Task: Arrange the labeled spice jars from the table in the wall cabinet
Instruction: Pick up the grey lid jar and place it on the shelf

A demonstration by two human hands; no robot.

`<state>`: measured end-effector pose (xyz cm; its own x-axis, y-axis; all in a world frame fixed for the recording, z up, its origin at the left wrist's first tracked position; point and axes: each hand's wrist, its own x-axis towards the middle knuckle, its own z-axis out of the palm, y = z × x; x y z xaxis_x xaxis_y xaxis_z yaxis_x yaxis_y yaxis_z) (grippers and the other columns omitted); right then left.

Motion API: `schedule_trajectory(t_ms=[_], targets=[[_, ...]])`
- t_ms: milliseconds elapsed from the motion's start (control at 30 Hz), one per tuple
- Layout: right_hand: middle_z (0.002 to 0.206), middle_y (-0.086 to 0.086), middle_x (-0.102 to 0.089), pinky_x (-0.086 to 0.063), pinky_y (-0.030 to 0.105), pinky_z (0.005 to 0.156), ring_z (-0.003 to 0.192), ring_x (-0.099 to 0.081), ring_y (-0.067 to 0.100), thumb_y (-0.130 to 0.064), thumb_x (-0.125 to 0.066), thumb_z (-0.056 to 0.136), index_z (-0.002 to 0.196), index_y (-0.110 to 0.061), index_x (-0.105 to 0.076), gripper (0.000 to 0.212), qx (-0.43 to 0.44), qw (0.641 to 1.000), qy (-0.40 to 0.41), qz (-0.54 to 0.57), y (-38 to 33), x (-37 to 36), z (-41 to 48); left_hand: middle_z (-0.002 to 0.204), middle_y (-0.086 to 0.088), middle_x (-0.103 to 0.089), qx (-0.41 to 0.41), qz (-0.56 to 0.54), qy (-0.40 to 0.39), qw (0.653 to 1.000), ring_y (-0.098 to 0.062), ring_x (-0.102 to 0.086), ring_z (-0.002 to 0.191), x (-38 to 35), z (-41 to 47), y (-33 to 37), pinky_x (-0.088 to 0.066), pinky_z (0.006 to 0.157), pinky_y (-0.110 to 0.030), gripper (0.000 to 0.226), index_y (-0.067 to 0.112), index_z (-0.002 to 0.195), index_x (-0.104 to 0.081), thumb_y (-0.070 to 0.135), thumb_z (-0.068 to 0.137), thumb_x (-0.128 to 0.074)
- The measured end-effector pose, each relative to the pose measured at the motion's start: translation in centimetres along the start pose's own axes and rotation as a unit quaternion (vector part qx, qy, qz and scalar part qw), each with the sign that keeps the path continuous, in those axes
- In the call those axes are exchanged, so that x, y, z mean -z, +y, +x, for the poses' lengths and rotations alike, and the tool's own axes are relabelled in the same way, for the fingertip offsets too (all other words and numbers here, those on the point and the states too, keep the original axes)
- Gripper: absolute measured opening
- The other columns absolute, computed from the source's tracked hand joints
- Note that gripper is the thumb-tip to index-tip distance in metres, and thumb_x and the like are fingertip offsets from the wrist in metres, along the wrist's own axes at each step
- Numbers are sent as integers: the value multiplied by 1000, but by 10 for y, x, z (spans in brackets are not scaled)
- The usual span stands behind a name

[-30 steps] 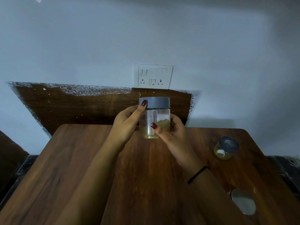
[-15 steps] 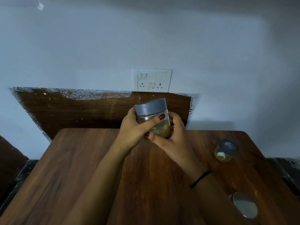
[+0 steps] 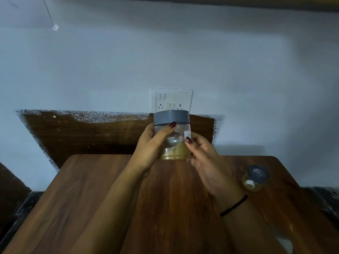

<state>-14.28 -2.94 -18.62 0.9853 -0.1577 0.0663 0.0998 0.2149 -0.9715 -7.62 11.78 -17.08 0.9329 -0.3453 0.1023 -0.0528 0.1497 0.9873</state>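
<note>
Jar (image 3: 172,138): clear, held in the air between both hands above the far edge of the table, in front of the panel.
Axis: the jar's long axis is vertical; the grey lid (image 3: 171,119) points up and the base points down, just above the tabletop.
Contents: a yellow-brown fill lies in the lower third.
Label (image 3: 187,135): a white tag on the jar's right side, turned toward the right hand; the writing is too small to read.
Left hand (image 3: 152,149): fingers curled round the jar's left side, thumb across the front with its tip just under the lid.
Right hand (image 3: 205,162): fingers wrapped round the jar's right side and back, thumb tip pressed on the front beside the label; a black wristband (image 3: 233,205) circles the wrist.
Second jar (image 3: 255,178): smaller, grey-lidded, on the table to the right, well apart from the hands, a white tag facing the camera.
Table (image 3: 91,198): dark wood grain with rounded far corners, set against the wall.
Panel (image 3: 91,132): dark wood with a ragged whitish upper edge, fixed to the wall behind the table.
Wall (image 3: 110,61): pale and plain; a white switch plate (image 3: 171,99) sits directly above the lid in this view.
</note>
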Motion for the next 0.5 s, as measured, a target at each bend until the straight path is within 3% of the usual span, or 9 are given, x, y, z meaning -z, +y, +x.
schedule_trajectory(t_ms=[133, 267, 333, 400, 500], targets=[[115, 1, -72, -54, 29, 81, 106, -69, 18, -44, -77, 63, 129, -16, -57, 74, 5, 1000, -14, -4, -15, -1, -2, 116, -13, -70, -17, -9, -21, 1000, -29, -68, 108, -1, 1, 13, -54, 95, -48, 69, 8, 123, -60, 56, 74, -67], [118, 6, -71, -55, 34, 87, 109, -68, 22, -48, -82, 60, 128, -14, -59, 79, 22, 999, -19, -17, -26, -5, -3, 120, -16, -68, -28, -4, -42, 999, -32, -66, 114, -5, 1, 27, -48, 103, -57, 70, 6, 128, -58, 57, 80, -64], [117, 8, -71, -57, 30, 84, 108, -69, 22, -50, -85, 58, 126, -13, -60, 81, 41, 999, -10, -14, -32, -8, -3, 120, -17, -69, -30, 1, -49, 998, -33, -66, 114, -8, 1, 33, -46, 104, -58, 68, 6, 127, -59, 58, 83, -61], [111, 5, -73, -56, 22, 76, 103, -71, 19, -44, -82, 63, 120, -15, -63, 66, 61, 998, 9, -15, -39, -11, -5, 118, -13, -70, -38, 12, -51, 998, -29, -67, 112, -10, 2, 39, -50, 102, -53, 62, 9, 124, -62, 58, 87, -60], [104, -1, -75, -56, 19, 74, 100, -71, 16, -32, -80, 75, 112, -18, -66, 42, 90, 996, 29, -6, -49, -14, -6, 112, -5, -73, -64, 16, -39, 997, -18, -71, 104, -14, 2, 50, -57, 87, -29, 53, 12, 120, -64, 55, 89, -58]])
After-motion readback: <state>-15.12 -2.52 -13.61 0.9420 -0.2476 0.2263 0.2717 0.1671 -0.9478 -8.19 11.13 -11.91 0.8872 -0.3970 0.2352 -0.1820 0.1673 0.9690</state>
